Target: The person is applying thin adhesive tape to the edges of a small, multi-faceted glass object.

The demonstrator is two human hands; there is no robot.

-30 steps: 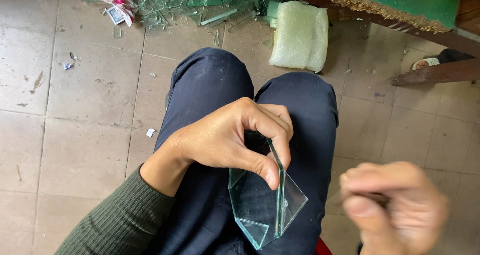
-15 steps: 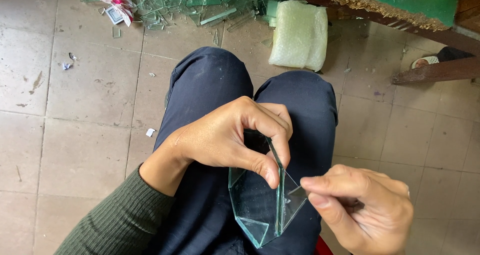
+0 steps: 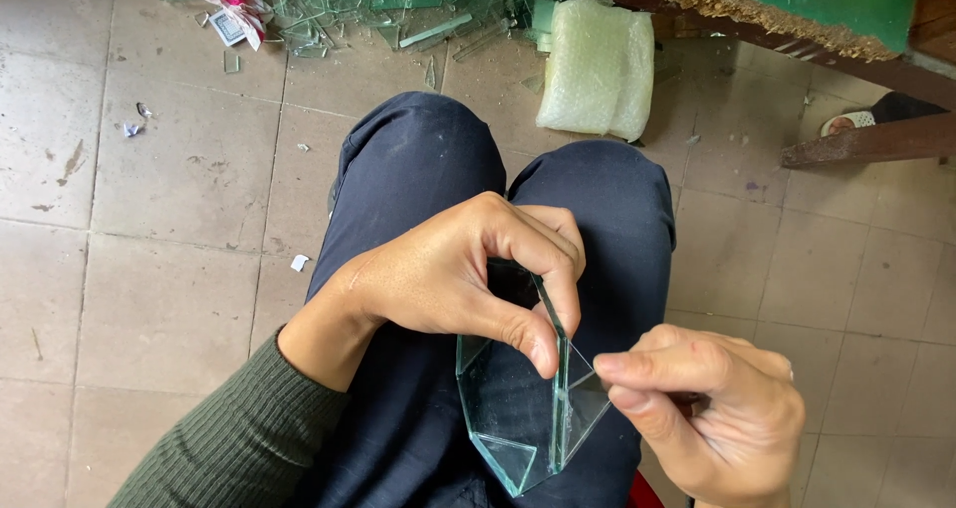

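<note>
My left hand (image 3: 468, 279) grips the glass piece (image 3: 518, 408) over my lap. My right hand (image 3: 712, 413) pinches its right edge.

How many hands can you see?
2. The left hand grips the glass piece from above over the lap; the right hand pinches at its right edge, lower right.

Left arm: dark olive ribbed knit sleeve (image 3: 239, 438), snug cuff at wrist. Legs: navy trousers (image 3: 428, 179), plain fabric. Both hands bare; no gloves, no rings visible.
</note>
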